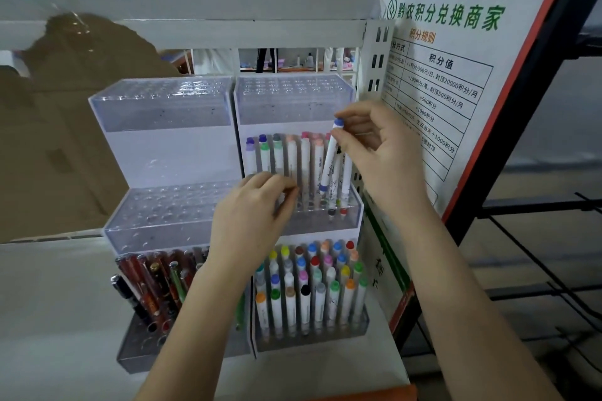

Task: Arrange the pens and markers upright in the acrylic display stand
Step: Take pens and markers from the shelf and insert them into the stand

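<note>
Two tiered acrylic display stands sit side by side on a white shelf, the left stand (159, 114) and the right stand (293, 98). My right hand (374, 153) pinches a white marker with blue caps (330, 156), tilted, over the right stand's middle tier. That tier carries a row of upright white markers (293, 159). My left hand (257, 212) hovers in front of that tier with fingers curled; whether it holds anything is unclear. The bottom right tier is full of colour-capped markers (309, 286). Dark and red pens (150, 286) stand in the bottom left tier.
The white shelf surface (58, 303) spreads left of the stands. A printed poster (456, 75) leans at the right beside a dark metal rack (537, 238). Brown cardboard (49, 140) stands behind at the left. A person's head shows beyond the upper shelf (195, 6).
</note>
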Demonstrator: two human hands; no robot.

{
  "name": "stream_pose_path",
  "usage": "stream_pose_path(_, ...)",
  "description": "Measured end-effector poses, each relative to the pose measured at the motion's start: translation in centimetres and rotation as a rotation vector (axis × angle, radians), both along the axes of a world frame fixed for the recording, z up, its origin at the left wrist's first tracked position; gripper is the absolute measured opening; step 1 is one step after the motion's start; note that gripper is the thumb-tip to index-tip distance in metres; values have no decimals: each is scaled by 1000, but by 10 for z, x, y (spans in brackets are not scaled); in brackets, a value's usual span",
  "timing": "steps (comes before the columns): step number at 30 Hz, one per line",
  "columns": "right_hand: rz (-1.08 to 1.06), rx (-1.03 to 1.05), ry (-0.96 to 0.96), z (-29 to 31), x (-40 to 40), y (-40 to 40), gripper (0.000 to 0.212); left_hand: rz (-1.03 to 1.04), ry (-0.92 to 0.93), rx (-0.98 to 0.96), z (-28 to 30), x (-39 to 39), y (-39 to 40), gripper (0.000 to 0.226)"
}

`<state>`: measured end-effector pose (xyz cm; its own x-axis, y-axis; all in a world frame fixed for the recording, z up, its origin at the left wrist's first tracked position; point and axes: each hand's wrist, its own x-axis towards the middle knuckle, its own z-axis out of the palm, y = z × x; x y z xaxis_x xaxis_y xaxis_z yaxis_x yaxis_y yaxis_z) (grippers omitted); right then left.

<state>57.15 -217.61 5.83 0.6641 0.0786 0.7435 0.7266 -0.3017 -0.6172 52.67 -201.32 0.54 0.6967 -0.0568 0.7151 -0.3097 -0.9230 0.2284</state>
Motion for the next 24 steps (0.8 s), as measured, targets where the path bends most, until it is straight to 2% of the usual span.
stream_pose_path(4, -170, -191, -160, -15, 7, 6, 8, 18, -5, 35, -5, 3, 2, 13)
stream_pose_path(9, -279, -276, -330, -18, 14, 7, 11, 9, 0, 35, -6, 3, 2, 28)
stream_pose_path(11, -269, -347, -338, -21, 17, 9, 11, 7, 0, 40, -6, 3, 1, 31)
stream_pose_path(16, -242, -388, -324, -28, 16, 11, 20, 31, 16, 29, -8, 4, 1, 4)
stream_pose_path(20, -241, -402, -288, -23, 12, 10, 21, 24, 26, 48, -6, 5, 1, 4)
stream_pose_path(24, -253, -432, -251, -17, 9, 8, 10, 23, 34, 109, 1, 2, 5, 4)
